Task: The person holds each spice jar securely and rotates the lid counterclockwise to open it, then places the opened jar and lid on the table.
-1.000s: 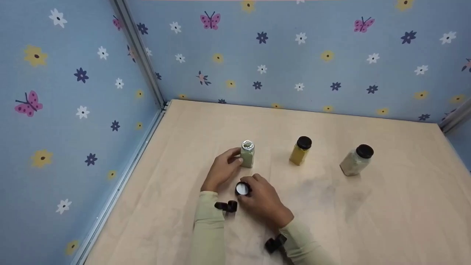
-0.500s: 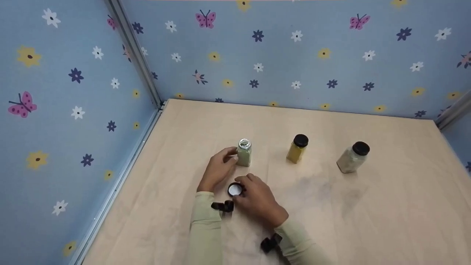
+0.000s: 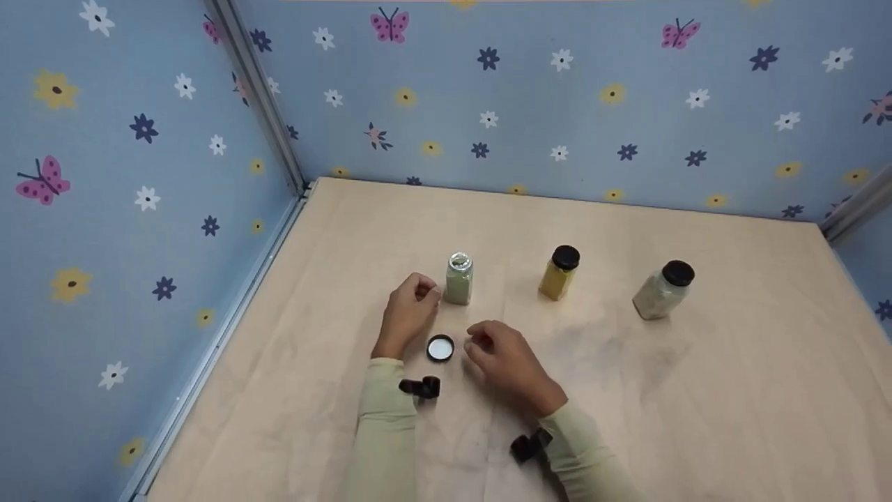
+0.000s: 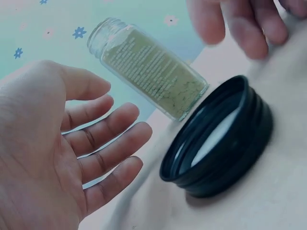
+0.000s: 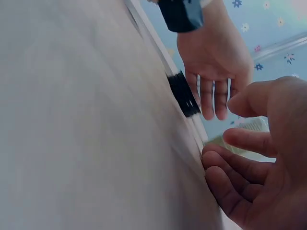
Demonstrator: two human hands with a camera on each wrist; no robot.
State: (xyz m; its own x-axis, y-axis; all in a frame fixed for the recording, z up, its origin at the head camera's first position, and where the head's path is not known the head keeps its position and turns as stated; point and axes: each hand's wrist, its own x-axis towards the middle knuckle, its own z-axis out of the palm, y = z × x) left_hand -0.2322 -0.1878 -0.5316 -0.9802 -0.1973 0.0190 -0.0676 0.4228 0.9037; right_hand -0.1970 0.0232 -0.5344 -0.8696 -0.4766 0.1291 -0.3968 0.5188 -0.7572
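Observation:
An uncapped glass jar of green powder stands upright on the table, with printed text on its side in the left wrist view. Just left of it is my left hand, apart from the glass, fingers loosely bent and holding nothing. A black screw lid with a white liner lies inner side up in front of the jar, between the two hands. My right hand is to the right of that lid, touching neither lid nor jar; its fingers are relaxed and slightly curled.
A black-capped jar of yellow powder stands right of the green one. Farther right is a larger black-capped jar with pale contents. A cream cloth covers the table. Blue flowered panels rise behind and at the left.
My right hand has set the lid down on the table, let it go and drawn off to the right. My left hand has come away from the green jar.

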